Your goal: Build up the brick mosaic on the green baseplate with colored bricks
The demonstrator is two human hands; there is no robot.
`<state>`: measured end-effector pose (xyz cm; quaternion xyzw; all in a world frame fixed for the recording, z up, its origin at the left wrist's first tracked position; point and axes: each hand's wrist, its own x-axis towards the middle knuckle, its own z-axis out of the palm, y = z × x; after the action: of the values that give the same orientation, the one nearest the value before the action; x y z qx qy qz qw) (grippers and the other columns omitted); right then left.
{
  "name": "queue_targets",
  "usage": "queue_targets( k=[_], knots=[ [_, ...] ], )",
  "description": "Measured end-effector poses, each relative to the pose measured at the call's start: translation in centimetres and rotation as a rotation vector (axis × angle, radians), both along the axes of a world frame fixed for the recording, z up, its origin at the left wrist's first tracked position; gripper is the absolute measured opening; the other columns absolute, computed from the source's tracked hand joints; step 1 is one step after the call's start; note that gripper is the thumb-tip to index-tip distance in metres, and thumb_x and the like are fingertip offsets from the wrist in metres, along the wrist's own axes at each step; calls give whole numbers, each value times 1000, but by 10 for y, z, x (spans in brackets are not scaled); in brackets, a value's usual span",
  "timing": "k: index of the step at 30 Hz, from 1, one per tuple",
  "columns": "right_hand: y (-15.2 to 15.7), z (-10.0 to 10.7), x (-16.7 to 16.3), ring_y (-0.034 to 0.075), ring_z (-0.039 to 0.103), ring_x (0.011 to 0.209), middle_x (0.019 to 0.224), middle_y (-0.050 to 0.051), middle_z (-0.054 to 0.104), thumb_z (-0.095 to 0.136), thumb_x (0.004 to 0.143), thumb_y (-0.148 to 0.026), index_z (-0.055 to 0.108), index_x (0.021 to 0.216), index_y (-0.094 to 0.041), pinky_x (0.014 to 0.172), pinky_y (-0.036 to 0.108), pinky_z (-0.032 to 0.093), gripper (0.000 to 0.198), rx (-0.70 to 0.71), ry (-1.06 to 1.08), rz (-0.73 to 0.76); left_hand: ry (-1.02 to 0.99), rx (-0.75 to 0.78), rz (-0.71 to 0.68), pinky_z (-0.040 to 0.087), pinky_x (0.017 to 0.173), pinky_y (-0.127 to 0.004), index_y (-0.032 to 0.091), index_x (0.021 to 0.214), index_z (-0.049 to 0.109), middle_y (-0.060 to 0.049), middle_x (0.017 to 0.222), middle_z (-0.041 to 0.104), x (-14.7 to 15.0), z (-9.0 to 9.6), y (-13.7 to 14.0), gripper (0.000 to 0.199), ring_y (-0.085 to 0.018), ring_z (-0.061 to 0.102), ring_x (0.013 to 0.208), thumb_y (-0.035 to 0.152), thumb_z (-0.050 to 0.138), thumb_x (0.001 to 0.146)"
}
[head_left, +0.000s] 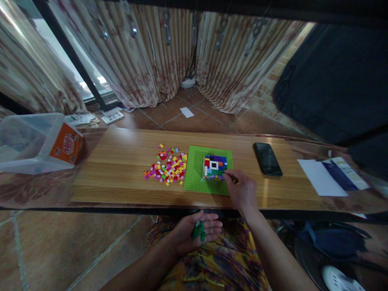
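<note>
Well left of the green baseplate (pixel 192 171), we see a clear plastic bin (pixel 22 139) with an orange label. Just beside the baseplate's left edge lies a spread of loose bricks (pixel 169 171) in mixed colours. On the near side of the baseplate, we hold our left hand (pixel 188 236) palm up and spread flat, a few green pieces (pixel 198 229) resting on it ungripped. On the baseplate, right of its middle, sits the brick block (pixel 216 165), with a white ring on top. Our right hand (pixel 242 188) reaches over the baseplate's right side, thumb and fingertips drawn nearly together at the block's near right corner; we cannot tell whether they pinch a piece. We judge the step in hand as setting or pressing a piece there; the next move calls for careful alignment. Right of the baseplate lies a phone (pixel 268 159).
</note>
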<state>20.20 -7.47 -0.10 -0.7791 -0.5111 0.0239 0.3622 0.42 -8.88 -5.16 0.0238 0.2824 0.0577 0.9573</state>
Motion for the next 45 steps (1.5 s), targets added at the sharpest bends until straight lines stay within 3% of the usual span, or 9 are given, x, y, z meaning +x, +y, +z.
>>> queue_targets(
  k=[14, 21, 24, 31, 38, 42, 45],
  knots=[
    [-5, 2, 6, 20, 64, 70, 77, 7, 70, 55, 78, -40, 68, 87, -15, 64, 30, 48, 29, 26, 343, -146, 28, -10, 8, 40, 88, -36, 4, 110, 57, -20, 101, 66, 0, 6, 1, 39, -22, 64, 89, 33, 46, 86],
    [11, -17, 5, 19, 62, 70, 84, 11, 69, 55, 78, -43, 64, 92, -12, 65, 31, 48, 36, 92, 467, -121, 15, -6, 1, 40, 89, -36, 5, 107, 59, -18, 99, 67, 0, 3, 2, 38, -23, 64, 90, 33, 45, 86],
    [11, -22, 2, 19, 61, 71, 83, 10, 67, 51, 81, -45, 63, 95, -12, 65, 32, 48, 38, 94, 378, -127, 7, -7, -8, 39, 88, -36, 5, 108, 60, -19, 99, 67, 0, 2, 1, 40, -23, 64, 90, 34, 45, 86],
    [9, -22, -2, 19, 58, 77, 91, 11, 65, 38, 90, -38, 60, 103, -15, 69, 32, 46, 34, 50, -47, -71, 23, -10, -22, 39, 89, -36, 5, 107, 60, -18, 100, 67, 1, 1, 1, 40, -23, 64, 89, 36, 45, 86],
    [13, -23, -3, 23, 62, 85, 101, 13, 66, 36, 91, -37, 58, 110, -15, 71, 33, 45, 37, -19, -157, -90, 7, -5, -12, 39, 89, -36, 5, 110, 59, -18, 101, 67, 0, 0, 1, 40, -23, 63, 91, 34, 45, 86],
    [12, -19, -2, 22, 63, 73, 89, 11, 69, 38, 89, -37, 54, 116, -15, 63, 32, 44, 39, -58, -94, -110, -23, -9, 35, 39, 91, -35, 5, 110, 58, -17, 103, 67, 0, 0, 0, 40, -22, 63, 92, 34, 45, 86],
    [2, -10, -5, 21, 62, 69, 84, 9, 69, 38, 89, -37, 51, 121, -16, 62, 32, 45, 40, -13, -18, -146, -48, -11, 76, 37, 93, -35, 5, 113, 57, -17, 107, 65, -1, 3, 0, 42, -22, 62, 96, 36, 45, 87]
  ],
)
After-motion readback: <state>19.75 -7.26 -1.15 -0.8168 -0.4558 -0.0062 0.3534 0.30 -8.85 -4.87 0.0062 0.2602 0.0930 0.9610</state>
